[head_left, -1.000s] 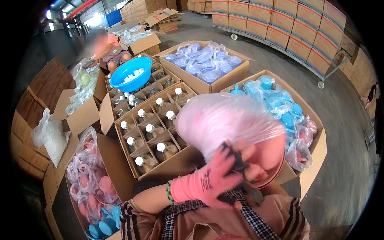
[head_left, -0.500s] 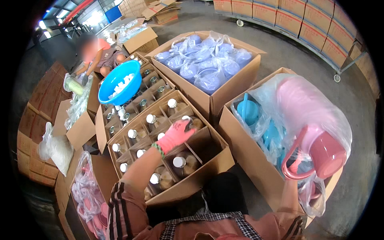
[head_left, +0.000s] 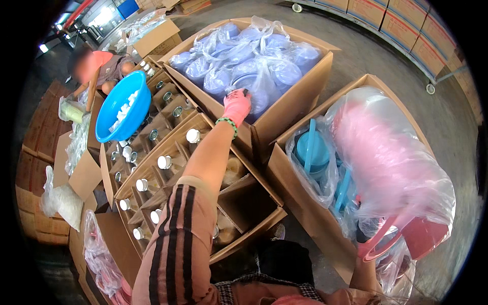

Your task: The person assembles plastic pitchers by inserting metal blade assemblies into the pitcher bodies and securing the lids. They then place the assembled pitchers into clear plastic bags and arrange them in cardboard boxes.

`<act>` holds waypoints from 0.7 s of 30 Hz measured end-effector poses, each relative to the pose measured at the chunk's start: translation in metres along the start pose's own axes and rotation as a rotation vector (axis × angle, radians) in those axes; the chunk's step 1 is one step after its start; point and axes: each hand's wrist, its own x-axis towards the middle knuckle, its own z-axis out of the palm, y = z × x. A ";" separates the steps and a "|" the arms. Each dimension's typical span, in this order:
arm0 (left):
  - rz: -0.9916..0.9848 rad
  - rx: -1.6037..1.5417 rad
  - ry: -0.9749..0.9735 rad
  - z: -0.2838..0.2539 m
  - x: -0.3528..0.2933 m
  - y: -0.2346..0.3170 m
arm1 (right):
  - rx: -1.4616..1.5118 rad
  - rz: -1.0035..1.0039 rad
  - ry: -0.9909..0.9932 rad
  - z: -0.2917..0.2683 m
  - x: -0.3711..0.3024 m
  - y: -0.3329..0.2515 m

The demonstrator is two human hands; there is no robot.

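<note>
Pink handled container [head_left: 391, 173], sheathed in clear plastic and blurred along its length, lies aslant over the right side of a carton of blue handled containers [head_left: 312, 152], its open end tipped toward you. Your right hand [head_left: 367, 251], partly hidden behind the looped handle, grips it there, the forearm rising from the lower edge. Your left hand [head_left: 237, 107], in a pink glove with a green beaded band at the wrist, stretches forward to the near edge of a second carton [head_left: 292, 104]. Its fingers curl down at the plastic around purple containers [head_left: 259, 56]; whether they have closed on it, you cannot tell from this view. Beneath your left forearm sits a divided carton [head_left: 249, 249] of bottles with white caps [head_left: 163, 162]. Beyond it, a blue basin [head_left: 109, 104] holding small white pieces [head_left: 124, 112] rests above more bottles. At far left, a co-worker [head_left: 104, 66] bends over a bagged pale green item [head_left: 75, 111]. Nearer on that side stand a white sack [head_left: 66, 203] and bagged pink items [head_left: 104, 259]. Stacked boxes [head_left: 401, 25] ride a wheeled cart at upper right.
</note>
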 end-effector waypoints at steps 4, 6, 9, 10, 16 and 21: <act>-0.063 -0.929 0.124 -0.024 0.004 0.003 | 0.009 -0.010 0.002 0.002 0.004 -0.006; -0.108 -1.228 0.171 -0.068 -0.016 0.042 | -0.002 -0.004 0.021 -0.005 0.002 -0.005; 0.001 -1.501 0.203 -0.177 -0.033 0.050 | 0.015 -0.018 0.028 -0.007 0.006 -0.009; 0.030 -1.529 0.248 -0.222 -0.050 0.053 | 0.032 -0.025 0.026 -0.005 0.011 -0.009; 0.576 -1.481 0.121 -0.394 -0.130 -0.010 | 0.043 -0.034 0.050 -0.016 0.028 -0.011; 0.363 -2.963 -1.313 -0.539 -0.307 0.009 | 0.109 -0.044 0.048 -0.017 0.035 -0.019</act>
